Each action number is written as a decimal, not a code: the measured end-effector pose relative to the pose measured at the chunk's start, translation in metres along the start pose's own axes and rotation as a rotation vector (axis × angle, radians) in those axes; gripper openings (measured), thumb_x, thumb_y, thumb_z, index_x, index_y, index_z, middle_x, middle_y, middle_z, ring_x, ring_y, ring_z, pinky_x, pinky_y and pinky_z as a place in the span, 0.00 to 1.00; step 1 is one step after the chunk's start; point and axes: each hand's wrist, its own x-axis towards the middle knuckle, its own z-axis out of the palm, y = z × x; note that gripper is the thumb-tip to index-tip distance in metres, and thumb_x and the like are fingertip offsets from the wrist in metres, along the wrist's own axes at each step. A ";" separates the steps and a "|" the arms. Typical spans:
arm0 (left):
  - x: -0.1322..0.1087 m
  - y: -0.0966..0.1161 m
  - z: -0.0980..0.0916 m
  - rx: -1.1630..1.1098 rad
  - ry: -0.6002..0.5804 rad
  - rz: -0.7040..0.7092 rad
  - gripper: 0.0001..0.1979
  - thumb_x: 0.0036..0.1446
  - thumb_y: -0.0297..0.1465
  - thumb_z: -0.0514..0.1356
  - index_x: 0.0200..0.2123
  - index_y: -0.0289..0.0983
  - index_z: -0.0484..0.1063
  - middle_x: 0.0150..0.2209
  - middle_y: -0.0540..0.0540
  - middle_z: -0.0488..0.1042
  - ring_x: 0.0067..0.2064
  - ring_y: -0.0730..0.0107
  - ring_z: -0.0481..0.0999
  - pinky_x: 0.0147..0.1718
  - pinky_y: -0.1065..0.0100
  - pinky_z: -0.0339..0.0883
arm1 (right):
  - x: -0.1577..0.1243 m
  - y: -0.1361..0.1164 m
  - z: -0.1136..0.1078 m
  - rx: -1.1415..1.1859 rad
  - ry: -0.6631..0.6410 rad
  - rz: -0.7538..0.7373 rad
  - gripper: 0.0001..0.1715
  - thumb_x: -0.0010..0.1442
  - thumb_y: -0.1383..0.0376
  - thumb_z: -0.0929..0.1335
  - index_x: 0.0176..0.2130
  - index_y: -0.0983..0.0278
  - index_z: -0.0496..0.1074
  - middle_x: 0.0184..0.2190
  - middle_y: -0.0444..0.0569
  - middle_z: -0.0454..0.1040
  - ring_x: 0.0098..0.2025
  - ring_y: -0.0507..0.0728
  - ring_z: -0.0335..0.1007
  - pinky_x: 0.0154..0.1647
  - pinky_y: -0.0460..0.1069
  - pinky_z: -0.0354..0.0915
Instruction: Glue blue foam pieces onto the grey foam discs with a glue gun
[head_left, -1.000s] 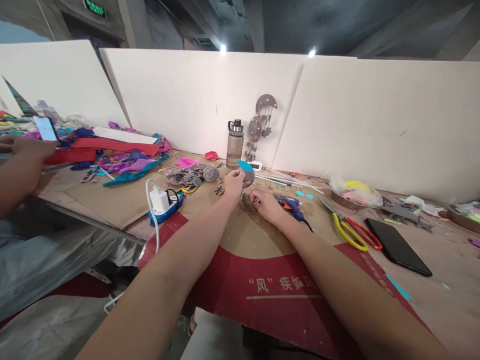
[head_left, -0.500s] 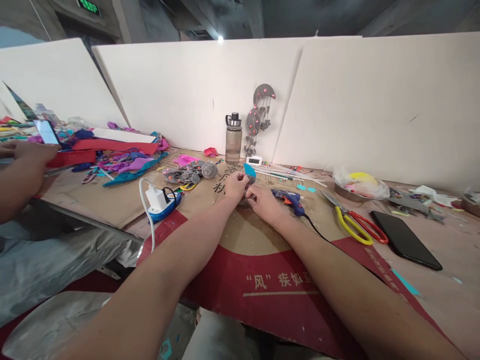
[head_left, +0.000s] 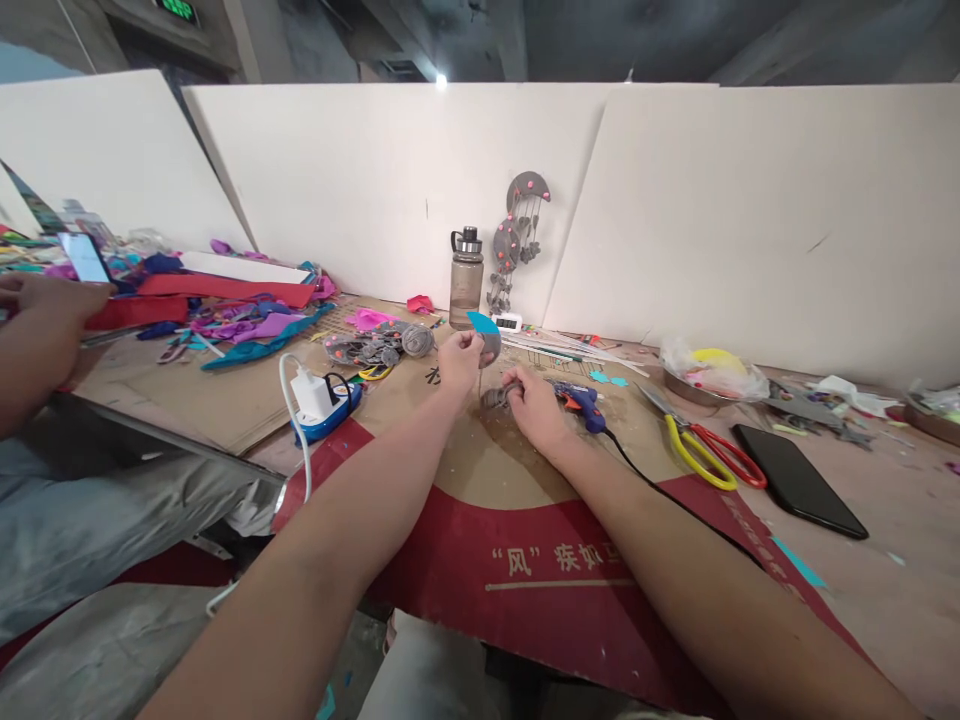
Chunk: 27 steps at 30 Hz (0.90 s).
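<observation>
My left hand [head_left: 460,362] pinches a small grey piece [head_left: 490,347] with a pointed blue felt piece [head_left: 484,322] sticking up from it. A little lower and to the right, my right hand [head_left: 535,408] has its fingers closed on a bundle of grey yarn [head_left: 495,398] just above the cardboard. A thin strand seems to run between the two hands. Beside my right hand lies a blue and orange glue gun [head_left: 585,403], its black cord trailing under my right forearm.
Red-and-yellow-handled scissors [head_left: 705,450] and a black phone [head_left: 799,480] lie to the right. A bottle [head_left: 466,278] stands behind, near a grey hanging ornament [head_left: 507,243]. At left are a power strip [head_left: 328,420], felt scraps [head_left: 247,320] and another person's hand [head_left: 56,300].
My hands have moved apart: the left went slightly left with the grey and blue pieces, the right slightly right with the yarn. The blue piece has tilted leftward.
</observation>
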 end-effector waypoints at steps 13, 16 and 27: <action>-0.011 0.129 -0.026 -0.422 0.022 0.391 0.14 0.52 0.40 0.67 0.33 0.37 0.70 0.30 0.51 0.71 0.40 0.73 0.77 0.45 0.68 0.73 | 0.027 -0.030 0.009 0.486 -0.345 0.183 0.32 0.48 0.70 0.65 0.54 0.58 0.64 0.54 0.51 0.72 0.53 0.58 0.70 0.49 0.55 0.69; -0.015 0.128 -0.021 -0.430 -0.046 0.318 0.11 0.53 0.37 0.66 0.33 0.36 0.70 0.29 0.50 0.71 0.42 0.71 0.78 0.45 0.68 0.74 | 0.005 -0.042 0.008 0.058 -0.598 -0.025 0.36 0.51 0.68 0.68 0.60 0.57 0.63 0.57 0.52 0.69 0.57 0.61 0.66 0.55 0.56 0.65; -0.009 0.093 -0.013 -0.307 -0.173 0.048 0.11 0.50 0.32 0.66 0.24 0.34 0.68 0.26 0.50 0.73 0.28 0.78 0.74 0.36 0.69 0.76 | -0.020 -0.064 -0.054 -0.267 -0.381 -0.098 0.07 0.59 0.62 0.67 0.35 0.60 0.77 0.41 0.51 0.77 0.39 0.57 0.73 0.43 0.52 0.66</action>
